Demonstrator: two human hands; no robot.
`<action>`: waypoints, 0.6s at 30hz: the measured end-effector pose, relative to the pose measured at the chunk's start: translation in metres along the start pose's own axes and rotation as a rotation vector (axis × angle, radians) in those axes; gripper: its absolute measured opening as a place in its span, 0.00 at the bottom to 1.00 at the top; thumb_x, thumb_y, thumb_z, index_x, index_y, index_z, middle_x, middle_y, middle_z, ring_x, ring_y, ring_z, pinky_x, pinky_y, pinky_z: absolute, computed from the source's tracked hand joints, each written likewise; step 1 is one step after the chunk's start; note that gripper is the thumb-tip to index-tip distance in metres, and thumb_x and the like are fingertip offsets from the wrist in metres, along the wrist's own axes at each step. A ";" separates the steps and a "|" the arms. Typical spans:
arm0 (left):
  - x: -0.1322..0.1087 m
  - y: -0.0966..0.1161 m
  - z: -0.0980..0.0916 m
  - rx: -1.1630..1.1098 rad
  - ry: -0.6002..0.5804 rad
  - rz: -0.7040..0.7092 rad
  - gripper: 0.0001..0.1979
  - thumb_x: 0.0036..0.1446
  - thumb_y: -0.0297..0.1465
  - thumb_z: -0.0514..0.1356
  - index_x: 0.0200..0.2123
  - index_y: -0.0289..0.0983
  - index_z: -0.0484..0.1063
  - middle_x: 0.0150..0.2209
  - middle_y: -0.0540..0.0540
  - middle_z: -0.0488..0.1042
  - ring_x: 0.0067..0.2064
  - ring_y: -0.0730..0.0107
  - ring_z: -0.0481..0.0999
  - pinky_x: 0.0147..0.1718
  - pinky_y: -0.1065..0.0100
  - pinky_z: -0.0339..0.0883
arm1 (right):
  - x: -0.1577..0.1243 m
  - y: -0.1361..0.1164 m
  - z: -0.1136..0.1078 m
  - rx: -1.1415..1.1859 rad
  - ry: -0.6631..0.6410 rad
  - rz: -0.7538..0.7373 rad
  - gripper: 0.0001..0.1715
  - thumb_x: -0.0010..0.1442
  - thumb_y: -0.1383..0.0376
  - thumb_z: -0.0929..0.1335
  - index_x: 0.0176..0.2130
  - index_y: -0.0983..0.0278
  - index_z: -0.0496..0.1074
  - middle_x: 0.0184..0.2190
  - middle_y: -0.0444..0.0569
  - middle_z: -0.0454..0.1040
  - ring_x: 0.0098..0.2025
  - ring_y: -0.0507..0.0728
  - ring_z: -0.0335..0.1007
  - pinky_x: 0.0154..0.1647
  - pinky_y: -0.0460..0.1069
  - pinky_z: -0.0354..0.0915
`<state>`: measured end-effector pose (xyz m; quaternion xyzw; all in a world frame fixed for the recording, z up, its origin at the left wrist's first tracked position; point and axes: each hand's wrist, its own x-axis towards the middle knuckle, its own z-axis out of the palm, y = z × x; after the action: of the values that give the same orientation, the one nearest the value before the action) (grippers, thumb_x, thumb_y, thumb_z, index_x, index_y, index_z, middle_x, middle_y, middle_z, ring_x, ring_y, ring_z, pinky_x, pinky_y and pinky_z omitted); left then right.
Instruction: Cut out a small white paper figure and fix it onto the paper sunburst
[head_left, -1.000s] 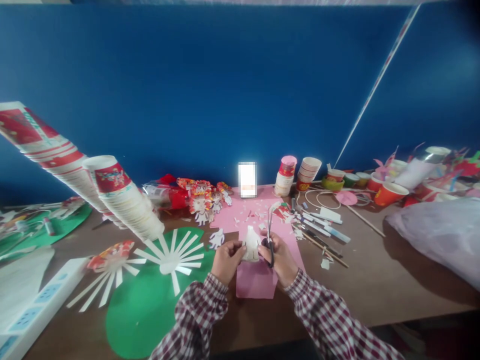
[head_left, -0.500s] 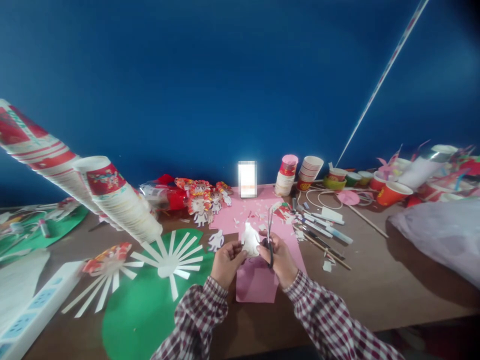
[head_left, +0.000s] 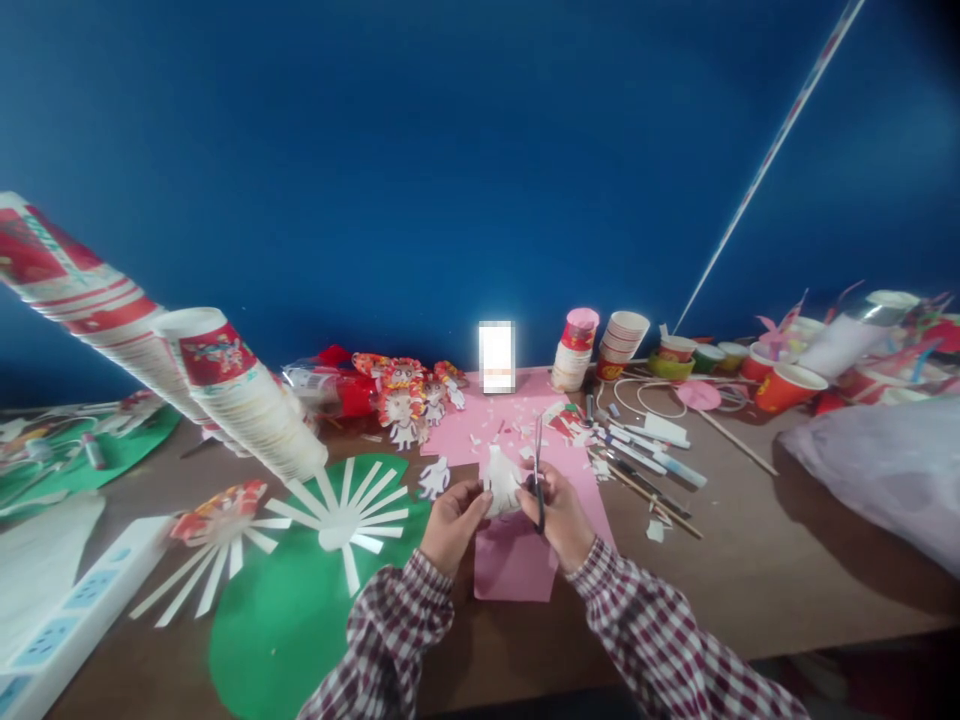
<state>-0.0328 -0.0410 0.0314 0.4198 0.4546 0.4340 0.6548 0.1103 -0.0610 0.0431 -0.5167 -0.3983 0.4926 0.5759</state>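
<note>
Between my two hands is a white paper cutout (head_left: pixel 501 478), shaped like a small figure's body. My left hand (head_left: pixel 454 522) pinches its lower left edge between thumb and fingers. In my right hand (head_left: pixel 564 518) are scissors (head_left: pixel 537 475) with dark handles, their blades pointing up and away from me beside the cutout. My right fingertips also touch the cutout's right edge. Pink paper (head_left: pixel 517 568) lies beneath my hands. Left of them, another white paper figure (head_left: pixel 434 479) rests on the table, and several decorated paper figures (head_left: pixel 403 410) stand or lie behind it.
Tall stacks of paper cups (head_left: pixel 247 400) lean at the left, near a green sheet (head_left: pixel 262 640), a fringed white cutout (head_left: pixel 337 525) and a power strip (head_left: pixel 75 610). Pens (head_left: pixel 637 445) and sticks lie right. Further right are cups (head_left: pixel 790 387) and a plastic bag (head_left: pixel 877 470).
My hands stay almost in place, with the cutout and scissors still held. The cutout looks slightly turned. The whole view has shifted a little.
</note>
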 end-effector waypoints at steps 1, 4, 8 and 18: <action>0.000 0.001 0.000 -0.010 0.002 0.011 0.19 0.42 0.39 0.62 0.36 0.31 0.68 0.29 0.45 0.73 0.27 0.74 0.70 0.24 0.74 0.63 | 0.000 0.000 0.000 -0.014 -0.010 -0.005 0.21 0.43 0.66 0.69 0.39 0.64 0.64 0.20 0.39 0.65 0.21 0.48 0.59 0.20 0.43 0.57; 0.000 0.003 -0.002 -0.046 -0.030 0.043 0.17 0.43 0.38 0.62 0.34 0.31 0.69 0.27 0.46 0.73 0.26 0.74 0.70 0.26 0.73 0.64 | -0.002 0.001 -0.001 -0.044 -0.017 -0.008 0.21 0.43 0.67 0.69 0.40 0.64 0.64 0.21 0.39 0.65 0.21 0.48 0.60 0.20 0.43 0.57; 0.002 0.002 -0.003 -0.075 -0.093 0.034 0.16 0.44 0.37 0.61 0.34 0.31 0.69 0.27 0.45 0.73 0.27 0.72 0.71 0.30 0.69 0.65 | -0.006 0.001 -0.003 -0.108 -0.048 -0.052 0.23 0.43 0.68 0.69 0.41 0.65 0.64 0.23 0.41 0.67 0.24 0.49 0.62 0.25 0.44 0.60; 0.002 -0.001 0.000 -0.121 -0.057 -0.007 0.16 0.38 0.37 0.64 0.28 0.32 0.69 0.25 0.47 0.73 0.27 0.70 0.72 0.29 0.68 0.66 | -0.011 0.006 -0.003 -0.136 -0.085 -0.132 0.24 0.44 0.67 0.69 0.43 0.64 0.64 0.23 0.41 0.67 0.25 0.50 0.63 0.26 0.45 0.61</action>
<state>-0.0319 -0.0389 0.0302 0.3901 0.4103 0.4461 0.6932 0.1097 -0.0727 0.0372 -0.5060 -0.4882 0.4467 0.5533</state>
